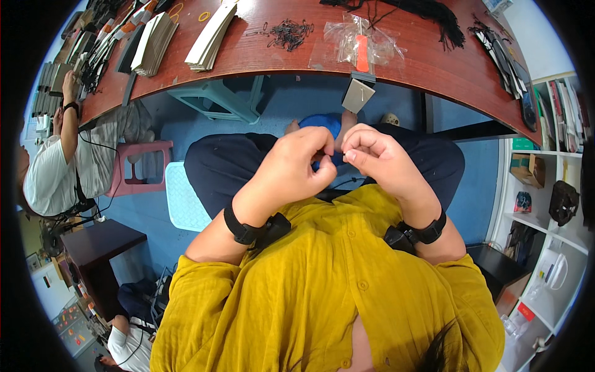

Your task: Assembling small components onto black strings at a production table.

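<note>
My left hand (pixel 290 164) and my right hand (pixel 385 160) are held up close together over my lap, their fingertips a small gap apart. Both are closed in a pinch. A tiny dark bit shows at the right fingertips; it is too small to name, and whatever the left fingers hold is hidden. Beyond my hands, a grey card (pixel 358 95) sticks out past the table edge, below an orange-red strip (pixel 362 52) lying among clear plastic bags (pixel 384 43). Left of these lies a heap of small black clips or pins (pixel 290 35).
The red-brown table (pixel 266 61) carries pale card stacks (pixel 212 38), black cords (pixel 427 22) and dark tags (pixel 501 65). A co-worker (pixel 56 173) sits at left, near a pink stool (pixel 141 167). White shelves (pixel 538 223) stand at right.
</note>
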Available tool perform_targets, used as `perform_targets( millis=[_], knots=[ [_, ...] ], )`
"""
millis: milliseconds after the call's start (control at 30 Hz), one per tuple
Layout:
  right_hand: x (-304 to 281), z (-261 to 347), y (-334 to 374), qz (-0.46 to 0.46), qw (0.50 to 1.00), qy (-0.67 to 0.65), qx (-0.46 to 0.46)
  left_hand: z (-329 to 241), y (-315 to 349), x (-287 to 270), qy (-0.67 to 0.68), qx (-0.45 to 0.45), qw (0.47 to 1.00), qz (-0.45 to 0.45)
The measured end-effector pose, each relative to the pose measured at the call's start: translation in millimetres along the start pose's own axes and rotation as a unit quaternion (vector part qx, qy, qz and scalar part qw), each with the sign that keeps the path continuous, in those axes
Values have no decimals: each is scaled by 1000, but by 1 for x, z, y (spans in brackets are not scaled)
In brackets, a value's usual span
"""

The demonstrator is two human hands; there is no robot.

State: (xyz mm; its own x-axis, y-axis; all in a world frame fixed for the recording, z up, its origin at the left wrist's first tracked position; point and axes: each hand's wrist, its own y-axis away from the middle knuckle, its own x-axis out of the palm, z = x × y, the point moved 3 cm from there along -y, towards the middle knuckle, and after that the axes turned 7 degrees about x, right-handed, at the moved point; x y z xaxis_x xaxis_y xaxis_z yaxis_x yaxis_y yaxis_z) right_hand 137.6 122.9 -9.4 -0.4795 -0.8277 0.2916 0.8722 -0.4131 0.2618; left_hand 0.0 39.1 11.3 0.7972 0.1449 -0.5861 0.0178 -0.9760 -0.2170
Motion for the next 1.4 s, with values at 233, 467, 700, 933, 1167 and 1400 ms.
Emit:
perform_targets(
  millis=[233,467,700,933,1167,1400],
  knots=[
    [-4,3,0,-28,999,-26,-14,6,-2,11,130,-68,989,-14],
    [-4,2,-1,-48,996,-69,5,4,0,17,147,-36,988,-6],
    [-13,2,1,69,921,-382,22,13,3,19,117,-43,992,32],
    [-14,4,-5,-48,974,-207,-84,20,3,39,195,-99,975,38],
    [-12,10,-12,-92,978,-114,-147,23,1,44,169,-74,980,74],
    [-17,0,-17,-175,974,-74,-123,26,-3,46,131,-74,985,84]
  ],
)
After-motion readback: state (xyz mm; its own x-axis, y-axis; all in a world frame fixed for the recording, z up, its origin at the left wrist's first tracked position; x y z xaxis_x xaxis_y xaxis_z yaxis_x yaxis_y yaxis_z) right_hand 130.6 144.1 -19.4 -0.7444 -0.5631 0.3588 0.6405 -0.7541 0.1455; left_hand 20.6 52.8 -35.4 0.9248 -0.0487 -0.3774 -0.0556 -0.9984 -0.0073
